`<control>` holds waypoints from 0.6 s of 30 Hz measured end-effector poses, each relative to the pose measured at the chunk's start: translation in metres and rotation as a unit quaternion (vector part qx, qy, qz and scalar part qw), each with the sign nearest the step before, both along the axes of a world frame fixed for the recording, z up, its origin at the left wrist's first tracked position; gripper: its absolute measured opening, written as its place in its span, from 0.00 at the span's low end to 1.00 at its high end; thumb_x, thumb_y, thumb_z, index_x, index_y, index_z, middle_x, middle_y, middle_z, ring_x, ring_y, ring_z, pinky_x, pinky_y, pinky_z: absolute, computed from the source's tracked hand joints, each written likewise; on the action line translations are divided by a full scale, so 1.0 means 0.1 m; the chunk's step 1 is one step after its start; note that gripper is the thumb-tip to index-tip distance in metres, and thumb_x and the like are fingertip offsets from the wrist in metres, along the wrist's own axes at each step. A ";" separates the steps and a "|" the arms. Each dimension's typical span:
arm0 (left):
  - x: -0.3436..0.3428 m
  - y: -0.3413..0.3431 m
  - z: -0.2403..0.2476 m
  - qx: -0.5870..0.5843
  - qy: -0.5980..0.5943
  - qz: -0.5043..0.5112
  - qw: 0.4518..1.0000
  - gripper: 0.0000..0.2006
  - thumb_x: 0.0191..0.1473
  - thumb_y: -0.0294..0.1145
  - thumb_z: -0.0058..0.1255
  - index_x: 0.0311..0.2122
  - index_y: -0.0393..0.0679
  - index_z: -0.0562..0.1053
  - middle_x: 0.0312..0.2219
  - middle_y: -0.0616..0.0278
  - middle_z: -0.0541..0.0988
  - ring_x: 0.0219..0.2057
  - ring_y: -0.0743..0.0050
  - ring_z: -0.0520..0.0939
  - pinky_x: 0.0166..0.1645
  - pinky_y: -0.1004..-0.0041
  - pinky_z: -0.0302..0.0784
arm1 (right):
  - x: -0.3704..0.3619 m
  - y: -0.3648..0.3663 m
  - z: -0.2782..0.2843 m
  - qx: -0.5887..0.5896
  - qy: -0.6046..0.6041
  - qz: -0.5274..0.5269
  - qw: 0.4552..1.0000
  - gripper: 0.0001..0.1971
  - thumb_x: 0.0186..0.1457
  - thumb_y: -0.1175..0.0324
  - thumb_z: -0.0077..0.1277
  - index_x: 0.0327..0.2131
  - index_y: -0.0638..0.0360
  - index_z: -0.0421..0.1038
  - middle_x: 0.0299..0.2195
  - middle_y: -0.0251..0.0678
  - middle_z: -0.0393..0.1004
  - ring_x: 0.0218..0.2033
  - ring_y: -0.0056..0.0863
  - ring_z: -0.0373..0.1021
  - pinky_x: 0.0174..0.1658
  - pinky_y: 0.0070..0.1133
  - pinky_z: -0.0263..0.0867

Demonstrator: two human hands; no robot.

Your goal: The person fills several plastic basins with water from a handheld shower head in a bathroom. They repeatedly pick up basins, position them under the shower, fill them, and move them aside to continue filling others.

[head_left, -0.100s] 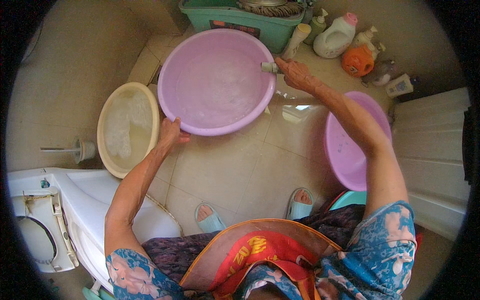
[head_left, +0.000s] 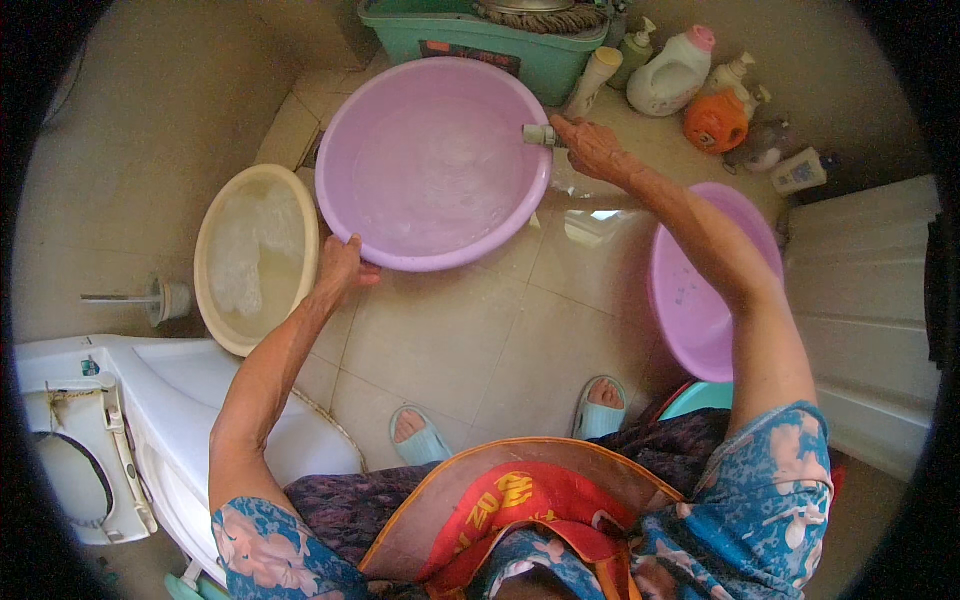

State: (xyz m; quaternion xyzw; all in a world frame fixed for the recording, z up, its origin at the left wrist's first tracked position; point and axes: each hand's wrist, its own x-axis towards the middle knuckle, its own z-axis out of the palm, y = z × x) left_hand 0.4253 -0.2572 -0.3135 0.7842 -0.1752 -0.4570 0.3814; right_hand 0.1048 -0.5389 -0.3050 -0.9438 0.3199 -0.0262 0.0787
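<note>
A person's left hand (head_left: 343, 265) grips the near-left rim of a large purple basin (head_left: 440, 264) of water, thumb on top. The right hand (head_left: 597, 150) holds a short grey tube (head_left: 538, 135) across the right rim. Just left of the left grip sits a cream basin (head_left: 204, 260) of cloudy water; beyond and right of the right grip stand bottles (head_left: 664, 84). Nearer than both grips are 2 pale blue slippers (head_left: 425, 442) and, rightward, a 2nd purple basin (head_left: 658, 285).

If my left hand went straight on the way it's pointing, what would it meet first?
Most likely the large purple basin: your left hand is touching its near-left rim. Depth beneath the rim is hard to judge from above.
</note>
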 end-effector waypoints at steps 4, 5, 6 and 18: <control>-0.01 0.00 0.02 0.007 -0.004 -0.005 1.000 0.16 0.58 0.32 0.34 0.45 0.26 0.60 0.30 0.42 0.74 0.22 0.57 0.79 0.20 0.67 0.80 | -0.01 -0.01 -0.04 -0.027 -0.018 0.010 0.999 0.18 0.46 0.77 0.43 0.43 0.55 0.57 0.26 0.51 0.72 0.29 0.51 0.71 0.28 0.42 0.65; -0.01 0.00 0.02 0.007 -0.006 -0.004 1.000 0.16 0.58 0.32 0.34 0.45 0.26 0.60 0.30 0.42 0.74 0.22 0.57 0.79 0.20 0.67 0.80 | -0.01 -0.01 -0.04 -0.023 -0.016 0.009 1.000 0.18 0.46 0.76 0.43 0.43 0.56 0.57 0.26 0.51 0.72 0.29 0.51 0.71 0.28 0.42 0.65; -0.02 0.00 0.02 0.005 -0.010 -0.009 1.000 0.16 0.58 0.32 0.34 0.44 0.26 0.60 0.30 0.42 0.74 0.21 0.57 0.79 0.19 0.67 0.80 | -0.01 -0.01 -0.03 -0.019 -0.014 0.008 1.000 0.17 0.46 0.76 0.43 0.43 0.56 0.57 0.25 0.51 0.72 0.29 0.51 0.71 0.28 0.42 0.65; -0.02 0.02 0.01 -0.020 -0.015 -0.017 1.000 0.18 0.58 0.33 0.34 0.45 0.25 0.61 0.30 0.43 0.74 0.20 0.58 0.79 0.19 0.68 0.79 | 0.00 0.02 0.03 -0.011 -0.020 0.017 1.000 0.15 0.46 0.77 0.42 0.40 0.57 0.57 0.25 0.52 0.71 0.28 0.53 0.69 0.27 0.44 0.64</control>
